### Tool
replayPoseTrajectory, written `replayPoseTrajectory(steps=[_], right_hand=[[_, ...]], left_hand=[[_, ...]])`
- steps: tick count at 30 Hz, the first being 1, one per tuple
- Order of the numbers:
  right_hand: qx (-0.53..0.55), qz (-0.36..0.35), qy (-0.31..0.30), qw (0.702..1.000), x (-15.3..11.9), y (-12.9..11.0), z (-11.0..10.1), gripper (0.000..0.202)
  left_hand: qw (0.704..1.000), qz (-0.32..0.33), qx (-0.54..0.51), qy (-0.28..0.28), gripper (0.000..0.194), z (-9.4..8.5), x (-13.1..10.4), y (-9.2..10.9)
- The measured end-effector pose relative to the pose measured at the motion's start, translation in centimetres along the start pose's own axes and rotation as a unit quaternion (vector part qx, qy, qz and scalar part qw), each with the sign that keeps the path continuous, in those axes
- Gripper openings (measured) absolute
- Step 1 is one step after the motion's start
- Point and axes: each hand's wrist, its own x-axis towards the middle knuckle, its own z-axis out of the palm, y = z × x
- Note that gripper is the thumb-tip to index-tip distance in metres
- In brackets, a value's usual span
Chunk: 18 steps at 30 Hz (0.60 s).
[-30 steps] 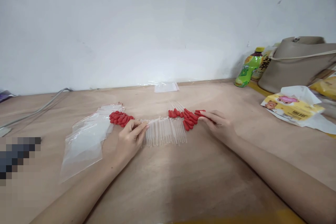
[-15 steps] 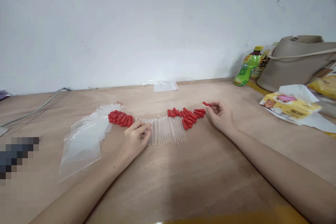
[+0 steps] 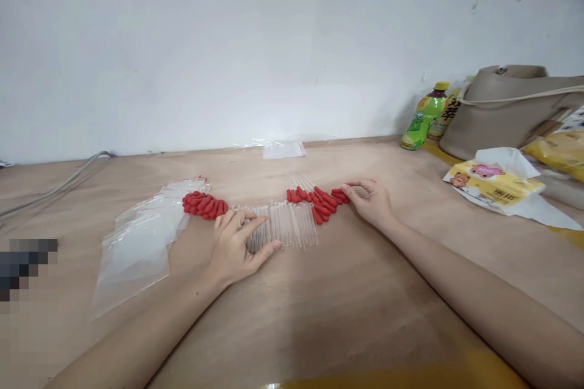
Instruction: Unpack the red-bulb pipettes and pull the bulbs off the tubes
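A row of clear thin tubes, like glass dropper pipettes [image 3: 292, 225], lies side by side on the brown table covering. My left hand [image 3: 237, 243] rests over the left end of this row, its thumb and fingers apart. Red rubber bulbs [image 3: 322, 199] lie in a loose group at the row's upper right, with a few clear tubes reaching out behind them. At that group's right end, my right hand [image 3: 369, 199] pinches a red bulb between thumb and forefinger; its fingertips partly cover it. Another cluster of red bulbs [image 3: 205, 204] sits just beyond my left hand.
Clear zip bags [image 3: 141, 237] overlap on the left, and another bag [image 3: 283, 150] lies by the wall. A grey cable [image 3: 68, 179] runs at far left. At right stand a green bottle [image 3: 424, 118], a beige bag [image 3: 493, 115] and a yellow tissue pack [image 3: 497, 185].
My right hand has lowered the red bulb from above the table to the right end of the bulb group. My left hand's fingers have spread, and its thumb has moved out.
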Motion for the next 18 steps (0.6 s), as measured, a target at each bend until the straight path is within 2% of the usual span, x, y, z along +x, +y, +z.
replayPoseTrajectory(steps=[4, 8, 10, 12, 15, 18], right_hand=[[-0.023, -0.044, 0.040, 0.998, -0.2, -0.1, -0.1, 0.027], [-0.079, -0.036, 0.040, 0.995, 0.1, -1.3, -0.6, 0.025], [-0.122, -0.006, -0.006, 0.993, 1.1, -2.3, -0.8, 0.024], [-0.175, 0.051, -0.096, 0.979, 2.8, -3.5, -0.7, 0.025], [-0.236, 0.154, -0.262, 0.923, 5.6, -5.1, 0.3, 0.027], [-0.249, 0.186, -0.325, 0.893, 7.4, -6.1, 2.1, 0.028]], left_hand=[[1.000, -0.009, 0.004, 0.013, 0.027, 0.2, 0.1, -0.1], [1.000, -0.019, -0.001, 0.002, 0.022, 0.4, 0.1, -0.3], [1.000, -0.022, -0.006, -0.007, 0.023, 0.5, 0.1, -0.4], [1.000, -0.025, -0.006, -0.006, 0.023, 0.5, 0.0, -0.5], [1.000, -0.030, -0.003, 0.001, 0.022, 0.6, -0.1, -0.7], [0.999, -0.031, -0.003, -0.007, 0.021, 0.6, -0.2, -0.6]])
